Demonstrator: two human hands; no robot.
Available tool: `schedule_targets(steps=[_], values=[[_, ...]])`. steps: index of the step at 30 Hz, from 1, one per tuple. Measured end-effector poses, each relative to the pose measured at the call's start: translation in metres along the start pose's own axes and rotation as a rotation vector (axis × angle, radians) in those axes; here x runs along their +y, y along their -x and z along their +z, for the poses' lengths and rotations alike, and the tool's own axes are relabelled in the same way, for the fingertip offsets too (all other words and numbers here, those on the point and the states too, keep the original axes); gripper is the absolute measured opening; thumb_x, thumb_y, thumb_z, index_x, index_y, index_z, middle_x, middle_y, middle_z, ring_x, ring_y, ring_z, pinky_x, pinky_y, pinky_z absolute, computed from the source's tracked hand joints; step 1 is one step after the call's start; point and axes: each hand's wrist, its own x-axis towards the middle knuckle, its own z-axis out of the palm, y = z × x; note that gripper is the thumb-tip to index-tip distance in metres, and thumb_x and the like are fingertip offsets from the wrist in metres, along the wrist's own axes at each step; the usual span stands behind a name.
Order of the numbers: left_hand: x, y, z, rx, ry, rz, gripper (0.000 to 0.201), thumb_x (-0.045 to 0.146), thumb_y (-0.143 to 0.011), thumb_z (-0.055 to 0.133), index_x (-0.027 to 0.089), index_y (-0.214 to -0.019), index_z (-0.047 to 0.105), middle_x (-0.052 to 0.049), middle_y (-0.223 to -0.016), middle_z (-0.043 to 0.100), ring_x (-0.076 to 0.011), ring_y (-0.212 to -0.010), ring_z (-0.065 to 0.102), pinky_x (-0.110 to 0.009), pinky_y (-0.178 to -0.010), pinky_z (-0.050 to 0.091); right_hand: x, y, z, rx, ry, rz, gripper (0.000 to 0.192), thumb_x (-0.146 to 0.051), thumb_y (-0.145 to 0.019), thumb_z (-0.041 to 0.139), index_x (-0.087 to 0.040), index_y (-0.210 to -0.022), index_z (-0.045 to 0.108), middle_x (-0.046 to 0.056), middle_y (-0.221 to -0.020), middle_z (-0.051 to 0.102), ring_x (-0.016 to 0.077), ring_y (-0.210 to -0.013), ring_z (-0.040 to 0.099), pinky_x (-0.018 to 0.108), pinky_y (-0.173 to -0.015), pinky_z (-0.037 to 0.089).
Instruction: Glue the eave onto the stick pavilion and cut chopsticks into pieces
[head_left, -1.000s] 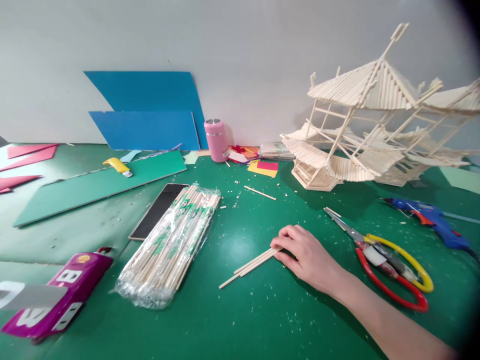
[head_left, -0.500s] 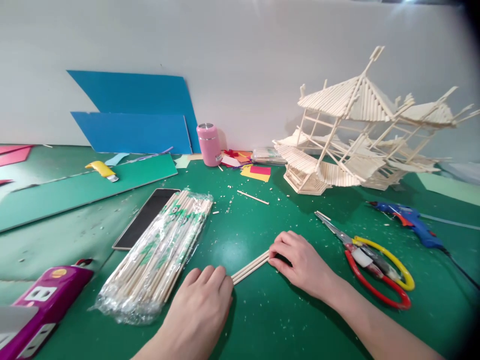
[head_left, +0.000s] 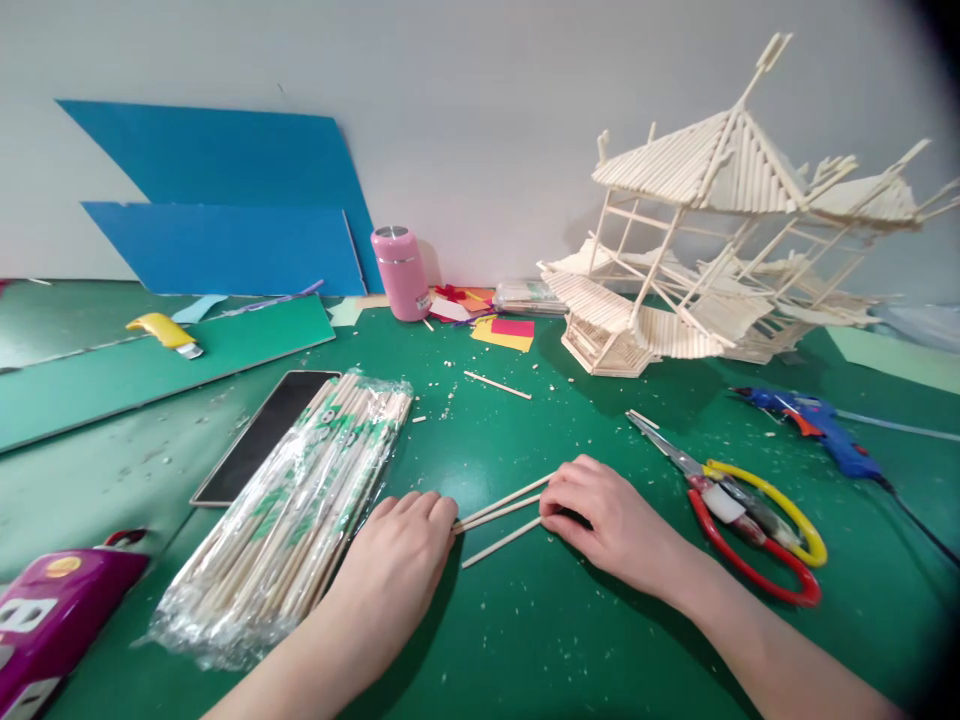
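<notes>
Three thin wooden sticks (head_left: pixel 501 543) lie between my hands on the green tabletop. My left hand (head_left: pixel 405 560) is closed over the left ends of two of them, its fingertips hidden underneath. At their right ends my right hand (head_left: pixel 589 512) pinches with thumb and fingers. The lowest stick is apart from the other two; its left end is free and its right end reaches my right fingertips. Left of my hands lies a clear plastic pack of wooden chopsticks (head_left: pixel 292 520), partly over a dark phone (head_left: pixel 255 440).
A stick-built pagoda model (head_left: pixel 675 260) stands at back right. Red-and-yellow-handled pliers or shears (head_left: pixel 742 510) and a blue glue gun (head_left: pixel 825 425) lie on the right. A purple power strip (head_left: pixel 67 620), yellow cutter (head_left: pixel 165 332), pink flask (head_left: pixel 401 272) and blue boards (head_left: pixel 232 245) are leftward.
The sticks, side by side before, have spread: the lowest now lies apart with its left end clear of my left hand. My left hand has shifted slightly up and left.
</notes>
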Motion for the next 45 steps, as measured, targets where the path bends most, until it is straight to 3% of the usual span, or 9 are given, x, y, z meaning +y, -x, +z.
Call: schedule_targets(steps=[10,16,22,27,30,36,41,45], values=[[-0.001,-0.008,-0.007,-0.083,-0.05,0.064,0.027,0.013,-0.083,0.033,0.016,-0.075,0.059,-0.007,-0.078,0.059,-0.0207,-0.072,0.054,-0.035,-0.065,0.04,0.004,0.002,-0.003,-0.031,-0.026,0.001,0.018,-0.027,-0.085,0.048,-0.022,-0.073,0.06,0.0,-0.073,0.058,0.0156,-0.075,0.05,0.029,-0.066,0.036],[-0.004,-0.013,0.0,-0.03,0.003,0.081,0.027,0.015,-0.084,0.033,0.017,-0.076,0.059,-0.007,-0.078,0.057,-0.0199,-0.072,0.052,-0.034,-0.067,0.04,0.014,-0.009,-0.006,0.173,-0.008,0.051,0.011,-0.023,-0.084,0.049,-0.021,-0.086,0.06,0.002,-0.082,0.059,0.0159,-0.078,0.048,0.029,-0.071,0.038],[-0.008,-0.015,0.013,0.087,0.082,0.117,0.031,0.019,-0.087,0.029,0.018,-0.081,0.059,-0.006,-0.078,0.055,-0.0184,-0.071,0.05,-0.033,-0.067,0.038,0.022,-0.017,-0.003,0.073,0.1,0.075,0.013,-0.024,-0.085,0.047,-0.022,-0.08,0.059,0.003,-0.085,0.057,0.0175,-0.08,0.048,0.03,-0.07,0.038],[-0.012,-0.017,0.022,0.17,0.14,0.133,0.03,0.021,-0.088,0.029,0.018,-0.078,0.058,-0.005,-0.076,0.055,-0.0171,-0.071,0.05,-0.031,-0.065,0.038,0.024,-0.017,-0.002,0.084,0.151,0.141,0.013,-0.022,-0.085,0.046,-0.019,-0.073,0.052,0.003,-0.078,0.055,0.0176,-0.074,0.048,0.03,-0.067,0.037],[-0.014,-0.019,0.026,0.211,0.17,0.136,0.029,0.023,-0.087,0.031,0.018,-0.076,0.057,-0.005,-0.074,0.054,-0.017,-0.07,0.049,-0.03,-0.064,0.039,0.029,-0.014,-0.004,0.137,0.105,0.214,0.013,-0.02,-0.087,0.04,-0.019,-0.075,0.046,0.001,-0.071,0.053,0.0157,-0.066,0.049,0.027,-0.06,0.037],[-0.015,-0.02,0.027,0.248,0.188,0.147,0.028,0.023,-0.087,0.032,0.018,-0.076,0.057,-0.005,-0.072,0.053,-0.0168,-0.069,0.049,-0.03,-0.063,0.039,0.027,-0.001,-0.013,0.258,-0.159,0.331,0.016,-0.024,-0.09,0.03,-0.019,-0.098,0.044,-0.001,-0.067,0.05,0.0129,-0.056,0.048,0.023,-0.051,0.035],[-0.014,-0.021,0.027,0.25,0.197,0.137,0.028,0.023,-0.087,0.032,0.017,-0.076,0.058,-0.005,-0.073,0.052,-0.0174,-0.07,0.049,-0.03,-0.063,0.039,0.019,0.006,-0.013,0.253,-0.243,0.338,0.023,-0.029,-0.09,0.033,-0.019,-0.081,0.052,-0.002,-0.063,0.048,0.0117,-0.056,0.045,0.022,-0.051,0.033],[-0.014,-0.022,0.027,0.247,0.202,0.129,0.027,0.024,-0.086,0.033,0.017,-0.078,0.058,-0.005,-0.074,0.052,-0.0177,-0.07,0.049,-0.03,-0.063,0.039,0.018,0.007,-0.013,0.268,-0.293,0.351,0.02,-0.03,-0.088,0.038,-0.02,-0.081,0.054,-0.003,-0.062,0.047,0.0112,-0.055,0.043,0.023,-0.05,0.032]])
